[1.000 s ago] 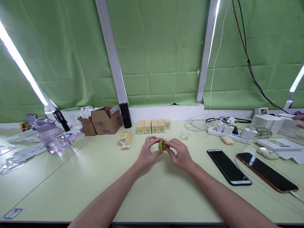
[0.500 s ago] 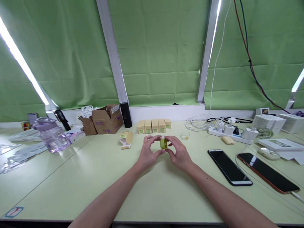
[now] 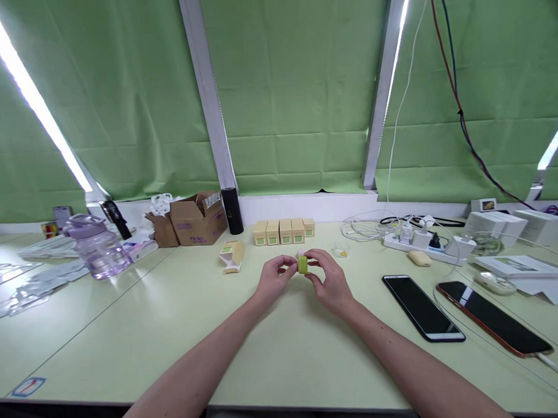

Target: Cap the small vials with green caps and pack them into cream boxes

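Observation:
Above the table, in front of me, a small green square case (image 3: 303,265) with a pale top sits between my hands. My right hand (image 3: 331,280) grips it from the right, index finger at the top and thumb at the lower edge. From the left, my left hand (image 3: 275,281) pinches at its side with thumb and fingertips. What exactly the left fingertips hold is too small to make out clearly. Farther back stands a row of several small tan boxes (image 3: 286,231) with green labels. An opened tan box (image 3: 232,257) lies to the left, flap outward.
A clear little container (image 3: 341,250) lies right of my hands. Two phones (image 3: 422,307) and a power strip (image 3: 422,248) with cables occupy the right side. At the left are a purple water bottle (image 3: 97,247), a cardboard box (image 3: 199,221) and a black cylinder (image 3: 232,210).
The green case has turned: its hollow interior showed before, and a solid green face shows now. My left fingers have shifted from around it to a pinch at its left side.

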Demonstrator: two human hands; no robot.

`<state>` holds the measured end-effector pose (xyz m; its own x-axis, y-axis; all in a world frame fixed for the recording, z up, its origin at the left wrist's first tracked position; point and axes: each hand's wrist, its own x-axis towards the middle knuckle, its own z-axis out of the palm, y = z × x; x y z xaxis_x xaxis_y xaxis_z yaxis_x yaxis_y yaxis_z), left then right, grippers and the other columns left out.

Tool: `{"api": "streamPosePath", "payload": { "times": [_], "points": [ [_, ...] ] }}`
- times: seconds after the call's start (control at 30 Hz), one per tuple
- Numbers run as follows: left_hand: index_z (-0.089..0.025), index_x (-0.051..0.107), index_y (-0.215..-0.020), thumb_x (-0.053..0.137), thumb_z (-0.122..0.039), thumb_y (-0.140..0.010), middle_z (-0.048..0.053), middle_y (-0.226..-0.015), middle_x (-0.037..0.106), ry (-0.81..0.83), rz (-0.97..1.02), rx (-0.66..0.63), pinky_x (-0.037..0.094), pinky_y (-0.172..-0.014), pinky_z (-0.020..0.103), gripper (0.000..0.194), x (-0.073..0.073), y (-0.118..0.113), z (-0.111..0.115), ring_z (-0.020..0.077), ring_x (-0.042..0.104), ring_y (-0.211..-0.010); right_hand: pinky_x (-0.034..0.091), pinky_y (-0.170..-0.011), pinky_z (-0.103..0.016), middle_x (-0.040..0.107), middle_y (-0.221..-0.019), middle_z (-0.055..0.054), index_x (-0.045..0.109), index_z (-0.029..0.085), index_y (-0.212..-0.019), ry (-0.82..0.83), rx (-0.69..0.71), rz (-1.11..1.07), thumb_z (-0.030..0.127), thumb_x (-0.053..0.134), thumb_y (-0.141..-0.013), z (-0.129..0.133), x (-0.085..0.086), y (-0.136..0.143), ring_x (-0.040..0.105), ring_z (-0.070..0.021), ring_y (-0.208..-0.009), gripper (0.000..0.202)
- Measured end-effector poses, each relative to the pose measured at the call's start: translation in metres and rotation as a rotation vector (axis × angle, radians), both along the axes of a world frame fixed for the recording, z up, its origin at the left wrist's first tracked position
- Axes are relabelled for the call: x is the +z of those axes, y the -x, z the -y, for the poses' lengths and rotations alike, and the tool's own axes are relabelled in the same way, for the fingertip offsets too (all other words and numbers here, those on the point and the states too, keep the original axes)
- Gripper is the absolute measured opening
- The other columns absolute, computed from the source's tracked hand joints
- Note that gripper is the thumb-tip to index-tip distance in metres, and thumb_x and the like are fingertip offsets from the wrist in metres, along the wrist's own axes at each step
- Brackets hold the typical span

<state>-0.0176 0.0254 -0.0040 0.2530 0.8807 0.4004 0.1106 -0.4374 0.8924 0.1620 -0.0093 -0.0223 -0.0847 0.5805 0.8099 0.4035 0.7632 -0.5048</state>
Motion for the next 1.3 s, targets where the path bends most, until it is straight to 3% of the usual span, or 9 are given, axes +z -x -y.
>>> {"api": "streamPosePath", "payload": {
  "times": [0.4, 1.3],
  "points": [
    [-0.015, 0.073, -0.081, 0.079, -0.051, -0.076, 0.006, -0.083, 0.074, 0.15, 0.061, -0.029, 0.05, -0.076, 0.03, 0.037, 0.0079, -0.0012, 0.0034, 0.0189, 0.066, -0.077, 0.063, -0.095, -0.049, 0.062, -0.127, -0.009, 0.058, 0.027, -0.13, 0.007, 0.03, -0.021, 0.005, 0.056, -0.087, 0.0003, 0.0011, 0.0008, 0.062, -0.026, -0.116, 0.049],
    [-0.016, 0.073, -0.077, 0.082, -0.047, -0.072, 0.006, -0.077, 0.075, 0.172, 0.132, -0.041, 0.05, -0.073, 0.03, 0.033, 0.0087, -0.0005, 0.0028, 0.0192, 0.067, -0.075, 0.063, -0.097, -0.049, 0.061, -0.126, -0.008, 0.059, 0.028, -0.128, 0.061, 0.051, -0.075, 0.006, 0.056, -0.087, -0.0009, 0.0014, 0.0013, 0.064, -0.0247, -0.113, 0.047]
  ]
}}
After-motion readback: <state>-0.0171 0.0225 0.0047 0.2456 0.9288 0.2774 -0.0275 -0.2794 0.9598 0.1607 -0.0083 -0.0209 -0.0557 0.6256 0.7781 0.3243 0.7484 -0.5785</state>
